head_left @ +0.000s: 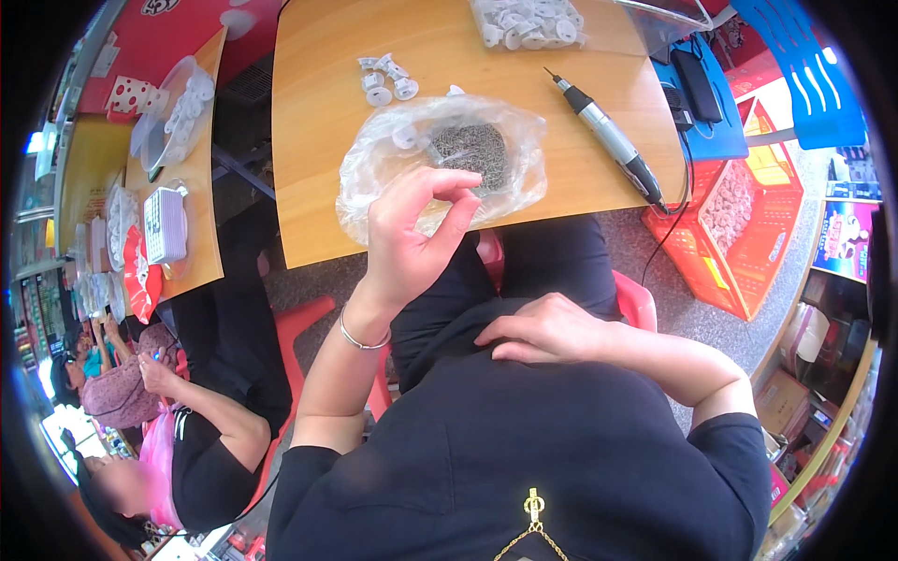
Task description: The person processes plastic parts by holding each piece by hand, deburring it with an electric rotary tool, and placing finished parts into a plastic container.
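Note:
My left hand (416,229) is raised over the near side of a clear plastic bag (360,173), its thumb and forefinger brought together in a pinch. Whatever may be between the fingertips is too small to make out. Behind them, in the bag, lies a heap of small grey metal pieces that look like screws (477,150). My right hand (552,327) rests on my black shirt at the lap, its fingers loosely stretched and holding nothing visible. To the right of the bag, a corded grey and black electric screwdriver (603,131) lies on the wooden table (318,140).
Several white plastic parts (388,79) stand beyond the bag, with a larger bag of them (528,23) at the far edge. An orange basket (697,224) sits on the floor at right, by a blue chair (823,84). At left, another person (210,449) sits near a side table.

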Demonstrator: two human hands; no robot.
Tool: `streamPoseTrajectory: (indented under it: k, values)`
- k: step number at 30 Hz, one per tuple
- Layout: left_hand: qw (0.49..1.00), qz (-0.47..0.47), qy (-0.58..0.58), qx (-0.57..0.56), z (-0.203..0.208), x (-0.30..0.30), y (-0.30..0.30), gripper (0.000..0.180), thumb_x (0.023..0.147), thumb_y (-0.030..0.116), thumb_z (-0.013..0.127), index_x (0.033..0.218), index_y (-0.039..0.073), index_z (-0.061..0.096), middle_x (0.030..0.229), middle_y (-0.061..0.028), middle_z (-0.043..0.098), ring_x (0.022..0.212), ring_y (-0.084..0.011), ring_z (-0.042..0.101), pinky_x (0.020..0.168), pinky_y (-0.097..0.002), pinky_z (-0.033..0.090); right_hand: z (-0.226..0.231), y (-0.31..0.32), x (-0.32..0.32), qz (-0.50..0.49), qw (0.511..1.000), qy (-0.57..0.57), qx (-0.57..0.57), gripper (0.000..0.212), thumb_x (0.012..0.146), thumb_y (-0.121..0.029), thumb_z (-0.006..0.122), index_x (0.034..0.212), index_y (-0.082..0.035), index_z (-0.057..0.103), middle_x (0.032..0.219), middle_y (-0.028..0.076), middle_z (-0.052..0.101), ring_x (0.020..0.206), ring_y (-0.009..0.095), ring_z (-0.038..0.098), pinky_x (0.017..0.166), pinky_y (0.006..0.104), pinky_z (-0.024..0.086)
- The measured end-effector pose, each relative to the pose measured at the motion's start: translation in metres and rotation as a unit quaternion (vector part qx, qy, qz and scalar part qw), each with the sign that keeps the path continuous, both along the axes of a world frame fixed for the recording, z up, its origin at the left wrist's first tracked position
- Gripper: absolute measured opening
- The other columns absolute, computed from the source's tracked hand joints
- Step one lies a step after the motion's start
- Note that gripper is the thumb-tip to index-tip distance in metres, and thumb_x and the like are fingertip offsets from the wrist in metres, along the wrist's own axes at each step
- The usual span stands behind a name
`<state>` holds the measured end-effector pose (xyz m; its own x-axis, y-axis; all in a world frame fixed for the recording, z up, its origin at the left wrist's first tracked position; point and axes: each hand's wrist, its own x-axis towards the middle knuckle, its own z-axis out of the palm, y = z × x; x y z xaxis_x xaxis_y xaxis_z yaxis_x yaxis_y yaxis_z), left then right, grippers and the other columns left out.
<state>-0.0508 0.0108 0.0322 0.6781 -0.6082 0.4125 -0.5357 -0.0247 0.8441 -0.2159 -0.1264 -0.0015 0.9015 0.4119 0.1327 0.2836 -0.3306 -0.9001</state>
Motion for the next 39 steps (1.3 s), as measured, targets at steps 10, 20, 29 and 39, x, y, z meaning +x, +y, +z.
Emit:
streamPoseTrajectory:
  k: [10, 20, 29, 39]
  values:
    - [1.0, -0.012, -0.005, 0.024, 0.001, -0.003, 0.009, 0.019, 0.077, -0.002, 0.067, 0.095, 0.002, 0.065, 0.077, -0.0076, 0.065, 0.071, -0.0181, 0.063, 0.066, -0.0281, 0.049, -0.006, -0.013, 0.032, -0.125, 0.985, -0.081, -0.084, 0.009, 0.084, -0.013, 0.063, 0.092, -0.009, 0.063, 0.069, 0.007, 0.063, 0.061, 0.025, 0.063, 0.055, 0.0353, 0.05]
    - [0.999, -0.031, -0.023, 0.02, 0.007, -0.007, 0.009, 0.019, 0.079, -0.003, 0.066, 0.097, 0.002, 0.065, 0.079, -0.0088, 0.064, 0.072, -0.0194, 0.063, 0.066, -0.0282, 0.049, 0.031, -0.022, 0.036, -0.13, 0.987, -0.081, -0.053, 0.016, 0.079, -0.006, 0.066, 0.095, -0.007, 0.064, 0.077, 0.01, 0.063, 0.071, 0.025, 0.064, 0.061, 0.0359, 0.051]
    - [0.992, 0.019, 0.113, -0.056, 0.018, -0.011, 0.014, 0.016, 0.086, 0.002, 0.063, 0.101, -0.001, 0.062, 0.082, -0.0065, 0.065, 0.077, -0.013, 0.063, 0.072, -0.0253, 0.049, 0.179, 0.009, 0.052, 0.084, 0.892, -0.18, 0.405, 0.034, 0.096, -0.018, 0.047, 0.102, 0.012, 0.062, 0.099, 0.018, 0.064, 0.088, 0.027, 0.065, 0.078, 0.0383, 0.054]
    - [0.995, 0.004, 0.096, -0.04, 0.031, -0.017, 0.019, 0.017, 0.089, 0.001, 0.06, 0.105, -0.001, 0.058, 0.083, -0.0049, 0.062, 0.078, -0.0114, 0.063, 0.073, -0.025, 0.05, 0.225, 0.044, 0.039, 0.213, 0.861, -0.109, 0.449, 0.053, 0.096, -0.037, 0.04, 0.106, 0.01, 0.063, 0.098, 0.022, 0.066, 0.087, 0.03, 0.067, 0.077, 0.035, 0.055]
